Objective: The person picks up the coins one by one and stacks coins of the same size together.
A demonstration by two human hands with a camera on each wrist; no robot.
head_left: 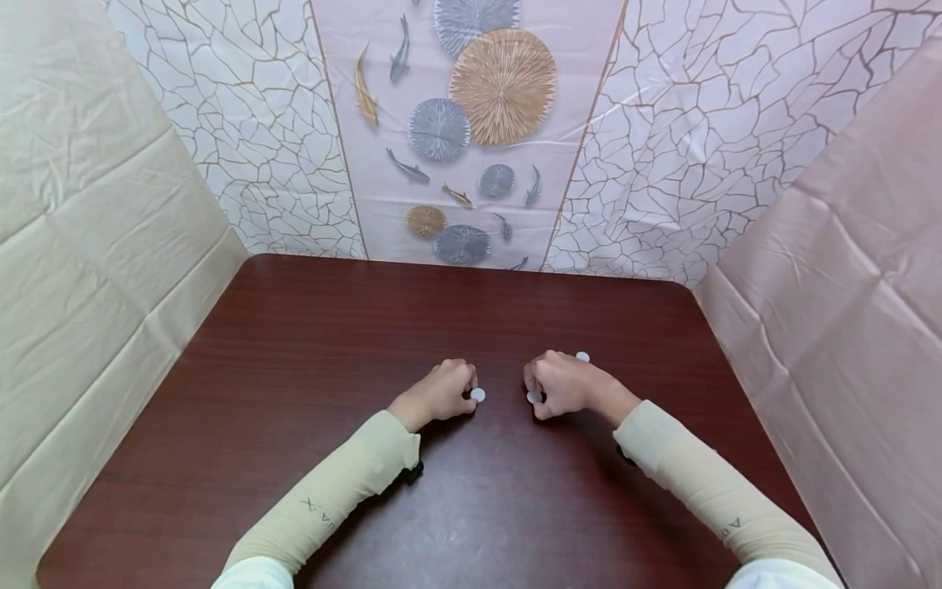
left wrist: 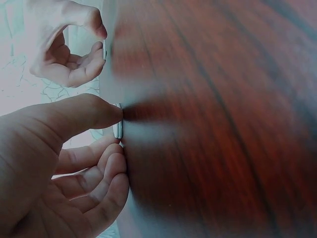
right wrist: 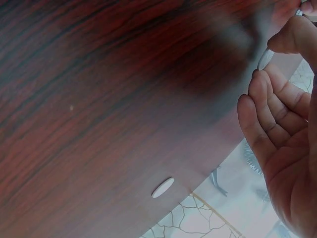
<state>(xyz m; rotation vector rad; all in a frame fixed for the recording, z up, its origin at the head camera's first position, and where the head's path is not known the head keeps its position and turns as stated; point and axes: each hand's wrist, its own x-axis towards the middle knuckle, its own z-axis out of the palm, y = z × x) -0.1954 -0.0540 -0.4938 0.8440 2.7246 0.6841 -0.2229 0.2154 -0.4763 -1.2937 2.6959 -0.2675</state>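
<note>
My left hand (head_left: 441,391) pinches a small white disc (head_left: 477,394) by its edge between thumb and fingers, down at the tabletop. In the left wrist view this disc (left wrist: 118,128) appears edge-on at the wood surface. To its right, my right hand (head_left: 567,384) pinches a second small disc (head_left: 534,397), white to greyish, between thumb and fingertips. The right wrist view shows that disc (right wrist: 265,59) tilted from this angle. A short gap separates the two discs. Just behind the right hand lies a third white disc (head_left: 583,357), flat on the table and untouched.
Both hands work near the middle of a dark red-brown wooden table (head_left: 309,343). A patterned backdrop (head_left: 280,131) stands behind its far edge. Pale cloth panels rise along the left side (head_left: 88,245) and the right side (head_left: 839,286).
</note>
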